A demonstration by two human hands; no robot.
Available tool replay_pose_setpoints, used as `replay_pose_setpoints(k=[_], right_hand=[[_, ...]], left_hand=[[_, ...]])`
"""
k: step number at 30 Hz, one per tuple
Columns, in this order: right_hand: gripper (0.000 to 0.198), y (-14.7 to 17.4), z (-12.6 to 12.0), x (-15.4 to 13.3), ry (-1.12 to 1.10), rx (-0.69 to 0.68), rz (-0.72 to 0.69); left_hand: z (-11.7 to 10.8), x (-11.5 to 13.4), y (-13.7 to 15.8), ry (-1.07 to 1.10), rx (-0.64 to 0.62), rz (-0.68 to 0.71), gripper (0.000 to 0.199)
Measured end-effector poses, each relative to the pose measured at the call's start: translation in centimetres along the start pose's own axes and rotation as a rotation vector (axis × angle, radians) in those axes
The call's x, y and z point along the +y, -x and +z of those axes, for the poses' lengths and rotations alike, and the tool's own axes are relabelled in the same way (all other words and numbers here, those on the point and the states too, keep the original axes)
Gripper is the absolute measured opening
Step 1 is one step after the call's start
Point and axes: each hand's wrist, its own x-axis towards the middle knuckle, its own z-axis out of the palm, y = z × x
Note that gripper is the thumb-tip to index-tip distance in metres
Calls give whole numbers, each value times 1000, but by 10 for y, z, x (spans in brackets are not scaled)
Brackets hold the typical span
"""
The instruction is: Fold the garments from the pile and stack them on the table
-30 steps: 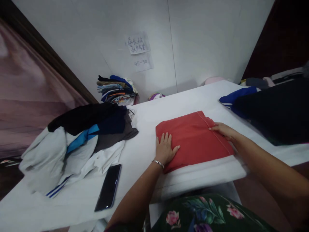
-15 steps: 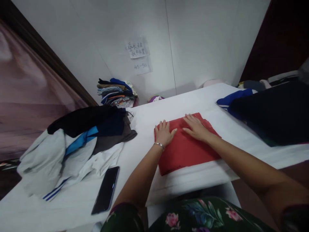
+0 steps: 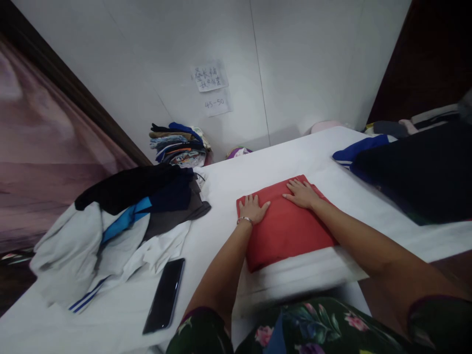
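Observation:
A red garment (image 3: 291, 228), folded into a flat rectangle, lies on the white-covered table (image 3: 224, 182) in front of me. My left hand (image 3: 253, 208) rests flat on its left part with the fingers spread, and a bracelet circles that wrist. Flat on the garment's upper right part is my right hand (image 3: 303, 194), fingers stretched out. Neither hand grips the cloth. Which kind of garment it is cannot be made out from its folded shape.
Loose clothes (image 3: 136, 211) lie heaped at the left, with a phone (image 3: 164, 295) in front. A folded stack of clothes (image 3: 179, 143) stands at the back left. Dark clothing (image 3: 416, 172) covers the right side. Handwritten paper notes (image 3: 211, 77) hang on the wall.
My right hand has slid slightly to the right over the red garment. My left hand stays at the garment's left part. The whole view has shifted slightly.

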Motion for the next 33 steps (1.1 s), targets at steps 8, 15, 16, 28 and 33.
replay_pose_setpoints(k=[8, 15, 16, 28, 33], right_hand=[[71, 0, 1, 1, 39, -3, -3], [65, 7, -7, -13, 54, -17, 17], [65, 15, -8, -19, 38, -16, 12], [64, 132, 6, 20, 79, 153, -112], [62, 150, 9, 37, 86, 212, -71]], left_hand=[[4, 6, 99, -61, 187, 311, 69], [36, 2, 133, -193, 244, 413, 68], [36, 1, 132, -194, 252, 418, 68], [32, -7, 124, -139, 220, 444, 67], [27, -9, 125, -113, 211, 446, 64]])
